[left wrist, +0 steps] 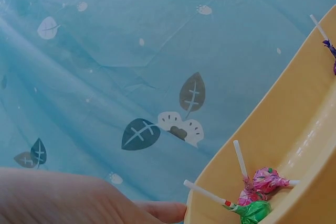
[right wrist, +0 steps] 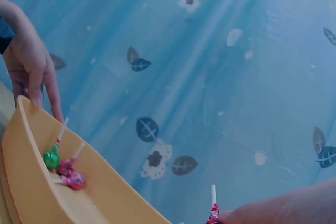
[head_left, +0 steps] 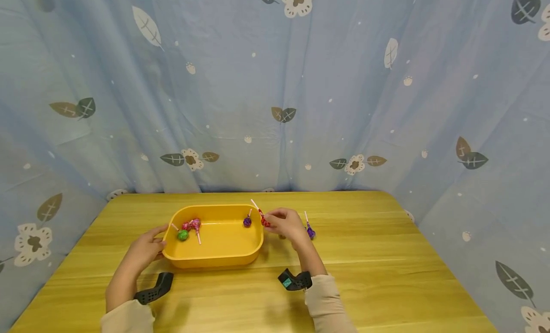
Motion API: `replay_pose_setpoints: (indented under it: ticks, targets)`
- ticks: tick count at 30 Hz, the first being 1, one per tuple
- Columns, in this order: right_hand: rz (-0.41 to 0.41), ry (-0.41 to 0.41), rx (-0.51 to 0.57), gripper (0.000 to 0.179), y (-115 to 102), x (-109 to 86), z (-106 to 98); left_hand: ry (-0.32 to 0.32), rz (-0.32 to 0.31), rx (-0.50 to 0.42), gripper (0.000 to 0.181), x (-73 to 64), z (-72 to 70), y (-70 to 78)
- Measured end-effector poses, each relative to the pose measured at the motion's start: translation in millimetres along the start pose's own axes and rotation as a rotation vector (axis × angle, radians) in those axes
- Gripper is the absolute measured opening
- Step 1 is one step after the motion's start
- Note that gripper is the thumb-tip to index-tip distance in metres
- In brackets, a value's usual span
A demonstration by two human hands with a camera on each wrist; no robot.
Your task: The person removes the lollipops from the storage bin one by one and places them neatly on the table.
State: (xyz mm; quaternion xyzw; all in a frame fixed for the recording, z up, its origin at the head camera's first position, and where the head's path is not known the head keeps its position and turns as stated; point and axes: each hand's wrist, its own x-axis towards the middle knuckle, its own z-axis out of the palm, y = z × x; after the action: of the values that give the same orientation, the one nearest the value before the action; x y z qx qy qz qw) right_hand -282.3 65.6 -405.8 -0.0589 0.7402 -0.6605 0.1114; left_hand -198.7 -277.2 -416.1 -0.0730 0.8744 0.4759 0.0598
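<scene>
A yellow plastic bin sits on the table, left of centre. My left hand rests its extended fingers against the bin's left end. My right hand pinches a red-wrapped lollipop at the bin's right rim, its white stick pointing up and left. Inside, at the left, a green lollipop lies beside two pink lollipops. A purple lollipop leans near the right end. On the table, just right of my right hand, lies another purple lollipop, partly hidden by the hand.
The wooden table extends on both sides of the bin. Behind it hangs a blue curtain patterned with leaves and flowers. Black wrist devices are strapped to both wrists, over the table's front part.
</scene>
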Motion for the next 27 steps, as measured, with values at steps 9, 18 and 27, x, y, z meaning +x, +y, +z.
replay_pose_setpoints:
  ticks: [9, 18, 27]
  targets:
    - [-0.017, 0.062, -0.027, 0.027, 6, 0.2, -19, 0.004, 0.007, 0.005, 0.054, -1.7, -1.0, 1.0]
    - [0.000, 0.122, 0.013, 0.029, 9, -1.0, -39, 0.012, -0.013, 0.022, 0.053, -1.8, 0.5, 3.0]
    - [0.040, 0.191, 0.063, 0.031, 10, -0.3, -58, 0.009, -0.017, 0.017, 0.054, -0.7, 1.7, 2.5]
